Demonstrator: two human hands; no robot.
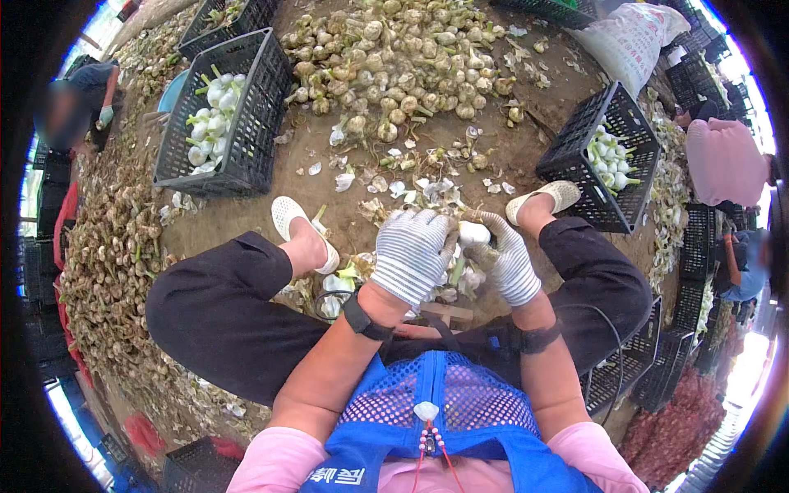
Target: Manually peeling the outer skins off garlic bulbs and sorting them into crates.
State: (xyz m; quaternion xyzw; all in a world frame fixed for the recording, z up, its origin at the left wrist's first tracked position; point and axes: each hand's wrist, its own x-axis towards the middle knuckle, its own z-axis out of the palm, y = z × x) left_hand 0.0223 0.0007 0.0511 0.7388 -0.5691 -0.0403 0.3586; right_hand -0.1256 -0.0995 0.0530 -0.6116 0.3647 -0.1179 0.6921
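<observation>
Between my two gloved hands is a white garlic bulb (pixel 473 233), its green stem (pixel 457 271) pointing down toward me. My right hand (pixel 506 256) grips the bulb from the right, thumb and fingers around it. From the other side, my left hand (pixel 414 249) presses against it with curled fingertips; whether anything else is in that palm is hidden. Both gloves are striped white and grey, with dirty fingertips on the right one. Loose garlic skins (pixel 441 191) and root trimmings lie on the ground just beyond my hands.
A big heap of unpeeled garlic (pixel 400 61) lies ahead. Black plastic crates with cleaned bulbs stand at left (pixel 256 123) and right (pixel 638 148). A white woven sack (pixel 629 46) leans at upper right. More garlic (pixel 111 265) covers the left floor. Other people work at both sides.
</observation>
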